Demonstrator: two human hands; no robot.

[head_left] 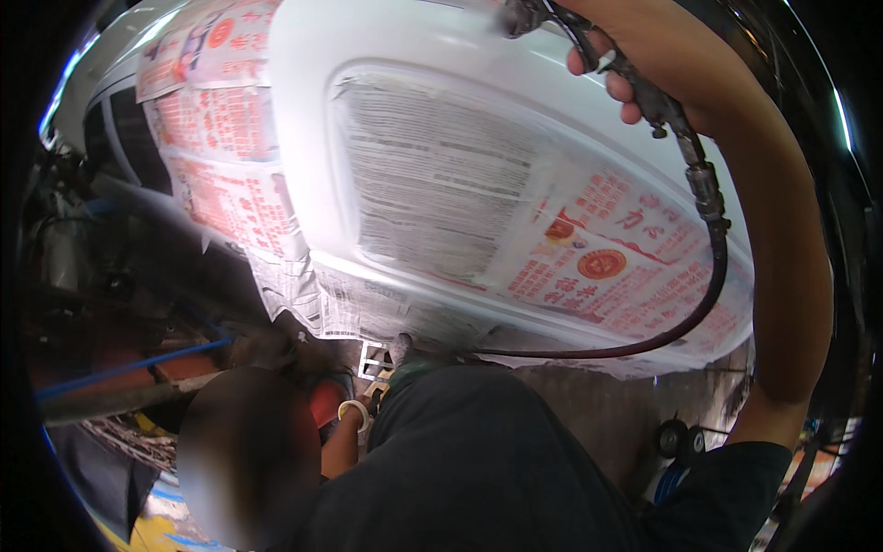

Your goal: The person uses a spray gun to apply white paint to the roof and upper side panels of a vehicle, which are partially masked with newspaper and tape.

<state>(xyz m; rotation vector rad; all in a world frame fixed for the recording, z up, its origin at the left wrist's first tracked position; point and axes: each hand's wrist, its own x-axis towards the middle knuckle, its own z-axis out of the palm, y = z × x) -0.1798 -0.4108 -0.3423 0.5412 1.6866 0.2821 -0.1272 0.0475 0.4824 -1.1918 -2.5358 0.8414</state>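
My right hand grips a dark metal spray gun at the upper right, above a white curved vehicle panel. A dark hose loops down from the gun's handle and runs left. Printed newspaper sheets mask the panel's middle, and more red-printed sheets hang over its left side. My left hand, below a white bangle, is low beside my body, closed around something dark that I cannot make out. A blurred oval hides what is left of that arm.
At left are a dark window, a blue bar and dim clutter. A white metal frame stands below the panel. Small black wheels rest on the grey floor at the lower right.
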